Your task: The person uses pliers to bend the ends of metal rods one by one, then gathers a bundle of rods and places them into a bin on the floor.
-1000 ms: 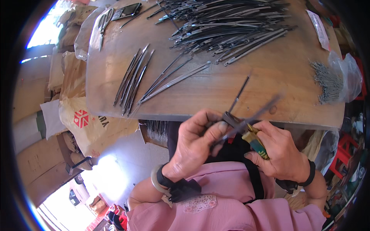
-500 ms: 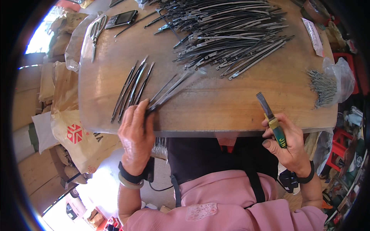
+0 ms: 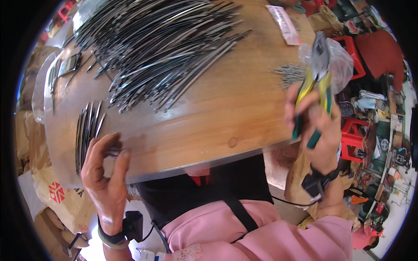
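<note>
My right hand (image 3: 325, 139) is wrapped round a pair of pliers (image 3: 321, 56) with yellow and green handles. The jaws point up and away from me, and the handles are spread. The hand is over the table's right side, near the small metal pins (image 3: 291, 75). At the near left edge my left hand (image 3: 102, 174) has its fingers curved and the thumb apart, with nothing visible held. Just beyond its fingers lies a small group of thin dark metal strips (image 3: 86, 126). A large pile of similar strips (image 3: 152, 52) covers the far left of the table.
A clear plastic bag (image 3: 342, 61) is beside the pins. A pale pink packet (image 3: 283, 24) lies at the far right of the wooden table (image 3: 226, 113). A dark handheld device (image 3: 69, 64) and scissors (image 3: 54, 76) are at far left. Red stools (image 3: 352, 137) stand right of the table.
The view has swung to the right. My left hand has come away from the strips it was touching. My right hand has raised the pliers toward the pins, and their handles now spread.
</note>
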`<action>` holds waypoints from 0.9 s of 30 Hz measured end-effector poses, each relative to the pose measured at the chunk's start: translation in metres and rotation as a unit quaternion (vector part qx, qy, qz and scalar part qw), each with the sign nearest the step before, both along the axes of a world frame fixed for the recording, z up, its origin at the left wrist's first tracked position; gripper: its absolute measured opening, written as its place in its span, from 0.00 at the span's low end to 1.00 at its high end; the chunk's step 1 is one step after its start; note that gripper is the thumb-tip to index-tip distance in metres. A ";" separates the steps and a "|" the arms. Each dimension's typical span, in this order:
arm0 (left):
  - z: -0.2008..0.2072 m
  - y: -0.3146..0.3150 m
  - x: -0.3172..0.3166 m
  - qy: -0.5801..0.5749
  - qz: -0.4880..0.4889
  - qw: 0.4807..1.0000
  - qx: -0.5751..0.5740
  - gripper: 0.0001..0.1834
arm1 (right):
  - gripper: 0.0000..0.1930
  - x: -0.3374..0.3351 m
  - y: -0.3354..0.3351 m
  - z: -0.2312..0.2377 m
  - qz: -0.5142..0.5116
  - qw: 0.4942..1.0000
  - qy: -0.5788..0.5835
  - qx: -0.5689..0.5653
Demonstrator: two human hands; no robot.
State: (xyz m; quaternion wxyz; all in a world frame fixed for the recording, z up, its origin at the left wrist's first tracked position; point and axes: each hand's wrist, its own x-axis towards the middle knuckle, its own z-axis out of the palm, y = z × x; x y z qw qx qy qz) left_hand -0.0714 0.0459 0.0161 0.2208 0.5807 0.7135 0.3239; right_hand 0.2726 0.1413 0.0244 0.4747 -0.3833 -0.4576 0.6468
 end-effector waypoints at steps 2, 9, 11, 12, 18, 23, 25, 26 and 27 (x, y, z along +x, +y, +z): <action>0.005 0.035 0.033 0.031 -0.090 0.995 -0.015 0.17 | 0.08 0.034 0.027 0.000 -0.062 0.959 -0.270 0.065; -0.037 0.088 0.049 0.150 -0.118 0.981 0.021 0.05 | 0.12 0.058 0.040 -0.010 0.037 0.739 -0.553 0.384; -0.036 0.086 0.055 0.162 -0.116 0.979 0.039 0.05 | 0.12 0.053 0.043 -0.020 0.041 0.723 -0.549 0.417; -0.035 0.086 0.058 0.168 -0.114 0.978 0.049 0.05 | 0.12 0.050 0.046 -0.025 0.043 0.714 -0.547 0.435; -0.032 0.088 0.051 0.233 -0.160 0.952 0.113 0.04 | 0.05 0.033 0.062 -0.043 0.082 0.536 -0.618 0.570; -0.030 0.077 0.041 0.166 -0.120 0.974 0.099 0.04 | 0.06 0.025 0.069 -0.035 0.131 0.497 -0.614 0.599; -0.026 0.067 0.034 0.076 -0.089 0.993 0.033 0.03 | 0.07 0.027 0.071 -0.034 0.143 0.505 -0.616 0.587; -0.025 0.061 0.033 0.026 -0.071 0.997 0.002 0.03 | 0.07 0.028 0.071 -0.030 0.153 0.504 -0.619 0.582; -0.028 0.056 0.025 -0.082 -0.076 0.994 -0.017 0.03 | 0.07 0.026 0.071 -0.026 0.143 0.504 -0.621 0.583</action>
